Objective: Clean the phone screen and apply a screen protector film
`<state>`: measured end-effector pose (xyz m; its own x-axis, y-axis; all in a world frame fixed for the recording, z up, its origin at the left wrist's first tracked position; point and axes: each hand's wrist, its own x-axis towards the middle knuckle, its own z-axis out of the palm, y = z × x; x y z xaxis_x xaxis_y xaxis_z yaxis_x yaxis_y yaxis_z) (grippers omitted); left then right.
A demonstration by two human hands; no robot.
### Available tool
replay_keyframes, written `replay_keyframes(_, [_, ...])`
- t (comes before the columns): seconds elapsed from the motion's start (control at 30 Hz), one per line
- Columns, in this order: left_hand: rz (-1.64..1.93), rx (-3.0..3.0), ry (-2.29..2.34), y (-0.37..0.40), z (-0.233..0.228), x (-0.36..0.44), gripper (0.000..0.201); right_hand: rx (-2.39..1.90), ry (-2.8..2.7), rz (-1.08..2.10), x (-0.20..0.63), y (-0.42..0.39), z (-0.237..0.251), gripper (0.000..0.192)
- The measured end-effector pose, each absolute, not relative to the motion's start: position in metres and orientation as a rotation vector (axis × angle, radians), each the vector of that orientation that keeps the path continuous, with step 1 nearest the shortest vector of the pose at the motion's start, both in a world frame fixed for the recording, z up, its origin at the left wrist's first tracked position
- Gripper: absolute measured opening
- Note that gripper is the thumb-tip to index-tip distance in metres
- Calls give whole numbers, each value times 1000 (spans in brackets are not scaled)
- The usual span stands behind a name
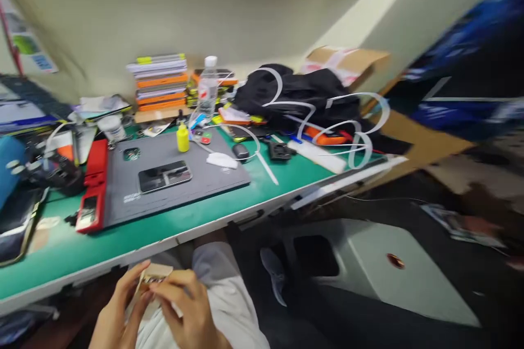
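Observation:
Low over my lap, in front of the desk edge, a small pale cardboard box (160, 269) is held with its flap up. My left hand (118, 308) grips the box from the left, thumb and fingers on its side. From the right, my right hand (186, 302) has its fingers bent and closed at the box's opening, touching it. Something small and dark shows inside the box, too blurred to name. On the desk above my hands, a phone (164, 176) lies on a grey mat (208, 179).
A red device (93, 191) borders the mat's left side. A yellow bottle (182, 138) and a computer mouse (240, 151) stand further back. Stacked boxes (161, 84), a water bottle (208, 87), black cloth (298, 90) and white strips crowd the rear. A shoe (273, 272) shows below.

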<state>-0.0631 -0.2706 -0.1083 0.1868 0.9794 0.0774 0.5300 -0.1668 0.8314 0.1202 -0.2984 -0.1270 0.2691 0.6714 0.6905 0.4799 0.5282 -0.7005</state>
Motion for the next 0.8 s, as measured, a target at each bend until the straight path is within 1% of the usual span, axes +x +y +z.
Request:
replay_keyframes(0.07, [766,1806,1273,-272,-96,-59,49,-1108,-1304,262,130,-303,-122,23])
replay_keyframes(0.13, [695,1777,1203,-271,-86,-54,52,-1129,-1237,427,137,-305,-119,20])
replay_keyframes(0.23, [670,1881,1223,-272,-78,-48,55,-1145,-1151,710,142,-307,-119,21])
replay_keyframes(0.3, [666,2040,1238,-273,-77,-45,59,-1165,-1099,839,143,-308,-119,19])
replay_keyframes(0.43, [634,2228,1161,-273,-77,-40,64,-1203,-1031,925,146,-311,-122,12])
replay_keyframes(0.53, [593,2242,1099,-272,-78,-39,63,-1211,-993,964,151,-315,-123,6])
replay_keyframes(0.57, [572,2241,1089,-272,-79,-38,62,-1213,-977,995,155,-317,-124,10])
replay_keyframes(0.7, [403,2242,1063,-274,-84,-38,62,-1214,-948,1196,171,-325,-134,37])
replay_keyframes(0.8, [251,2274,1086,-277,-87,-36,59,-1261,-980,1246,182,-330,-143,44])
